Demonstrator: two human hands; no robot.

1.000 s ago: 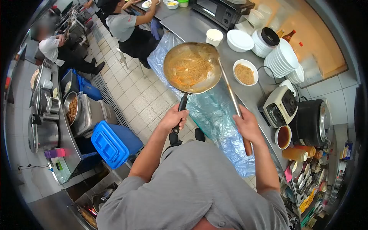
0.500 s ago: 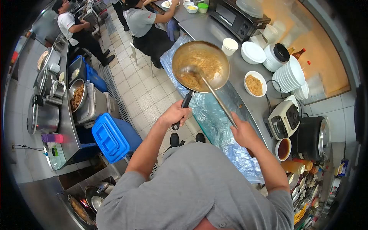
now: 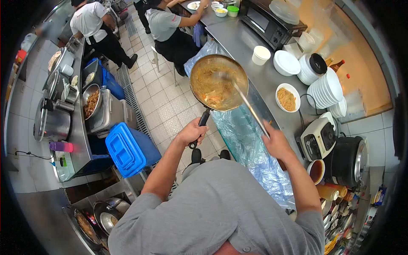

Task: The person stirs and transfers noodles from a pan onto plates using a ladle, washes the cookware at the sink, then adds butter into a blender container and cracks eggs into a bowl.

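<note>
My left hand [image 3: 193, 131] is wrapped around the black handle of a frying pan [image 3: 199, 72] and holds it up beside the counter. Inside the pan lies brown, noodle-like food [image 3: 213, 98], bunched toward the near side. A long-handled metal ladle [image 3: 250, 106] is gripped in my right hand [image 3: 278, 143]. Its head is smeared by motion and reaches into the pan over the food. To the right, a white bowl [image 3: 287, 97] of similar noodle-like food stands on the counter.
A steel counter [image 3: 242, 44] runs along the right, with stacked white bowls [image 3: 325, 89], a blender base [image 3: 316, 138] and a black cooker [image 3: 346, 157]. Plastic sheeting [image 3: 250, 148] hangs along its edge. Blue-lidded bin [image 3: 125, 148] at left. Two co-workers [image 3: 163, 27] [image 3: 91, 21] stand ahead.
The ladle's head has moved right and slightly up in the pan, and food has shifted toward the near side. The co-worker at far left has turned toward the left counter.
</note>
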